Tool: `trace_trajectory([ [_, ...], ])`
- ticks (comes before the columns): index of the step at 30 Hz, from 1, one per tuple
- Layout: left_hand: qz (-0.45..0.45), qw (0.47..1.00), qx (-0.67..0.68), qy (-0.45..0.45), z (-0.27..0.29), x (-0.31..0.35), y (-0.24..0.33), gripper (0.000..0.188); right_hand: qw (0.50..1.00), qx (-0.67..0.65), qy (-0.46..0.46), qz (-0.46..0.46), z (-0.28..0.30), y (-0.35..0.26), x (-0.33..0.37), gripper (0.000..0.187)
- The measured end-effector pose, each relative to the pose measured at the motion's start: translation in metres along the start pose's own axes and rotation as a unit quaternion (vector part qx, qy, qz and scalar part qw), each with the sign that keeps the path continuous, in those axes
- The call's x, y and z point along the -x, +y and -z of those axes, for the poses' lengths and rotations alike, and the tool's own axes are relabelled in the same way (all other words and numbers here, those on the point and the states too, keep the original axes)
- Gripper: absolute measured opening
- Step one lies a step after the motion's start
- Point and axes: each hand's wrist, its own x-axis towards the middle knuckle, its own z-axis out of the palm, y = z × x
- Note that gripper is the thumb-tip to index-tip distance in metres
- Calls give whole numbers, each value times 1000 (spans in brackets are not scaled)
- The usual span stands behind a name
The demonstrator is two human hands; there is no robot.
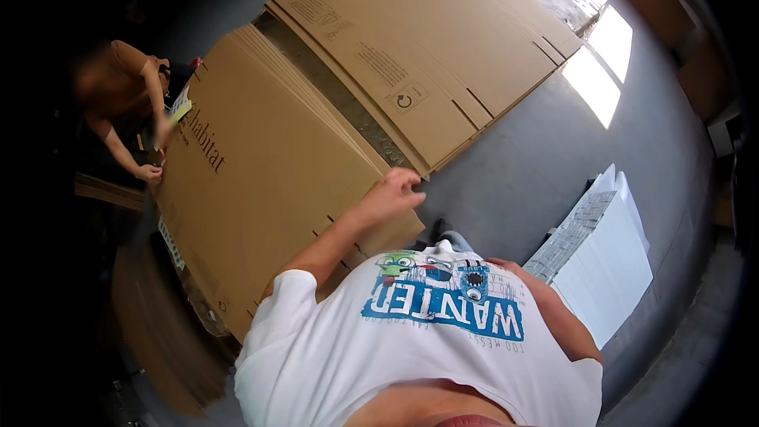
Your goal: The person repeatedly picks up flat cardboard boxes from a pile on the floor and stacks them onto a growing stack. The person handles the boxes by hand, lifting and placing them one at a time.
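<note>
A stack of flat brown cardboard boxes (pixel 261 150) with dark print lies in front of me on the left. My left hand (pixel 395 193) is at the stack's right corner, its fingers loosely bent and apart, and I see nothing held in it. A gap separates this stack from a second pile of flat cardboard boxes (pixel 443 39) farther off. My right arm (pixel 553 312) goes down beside my body, and the right hand is hidden behind my shirt.
At the left edge of the near stack, a co-worker (pixel 130 103) bends over with both hands at the cardboard, near a yellow-green item (pixel 181 113). To my right stands a stack of pale sheets (pixel 601 257). Sunlight falls on the grey floor (pixel 530 142).
</note>
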Motion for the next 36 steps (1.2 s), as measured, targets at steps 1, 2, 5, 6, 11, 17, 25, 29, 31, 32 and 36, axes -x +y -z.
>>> trace_trajectory([
  [1, 0, 991, 21, -133, 6, 43, 4, 34, 984, 176, 13, 20, -4, -5, -6, 43],
  [2, 48, 979, 57, -189, 1, 79, -8, 31, 956, 289, 40, 38, -12, -15, -6, 38],
  [5, 117, 951, 150, -242, 7, 150, 0, 38, 875, 466, 84, 100, -27, -1, -17, 26],
  [6, 185, 933, 185, -248, 7, 163, -7, 38, 821, 545, 94, 139, -32, -10, -20, 27],
  [11, 203, 901, 381, -42, 1, 227, 15, 35, 791, 585, 86, 156, -45, 18, -82, 22],
  [17, 151, 904, 388, 100, -65, 223, -90, 28, 767, 626, -13, 138, -78, 20, -133, 17],
  [25, 50, 990, 28, 131, -80, 279, -137, 19, 858, 458, -129, 193, -29, 61, -115, 26],
  [29, 152, 812, 286, 485, -29, 347, -108, 19, 845, 482, -217, 79, -89, -20, -113, 28],
  [31, 143, 720, 245, 634, -9, 381, -144, 17, 824, 515, -227, 60, -113, -48, -121, 26],
  [32, 175, 694, 162, 680, 2, 401, -168, 18, 819, 545, -143, 110, -113, -51, -129, 22],
  [36, 477, 585, -312, 577, 23, 490, -268, 42, 684, 641, 159, 309, -121, -118, -134, 15],
])
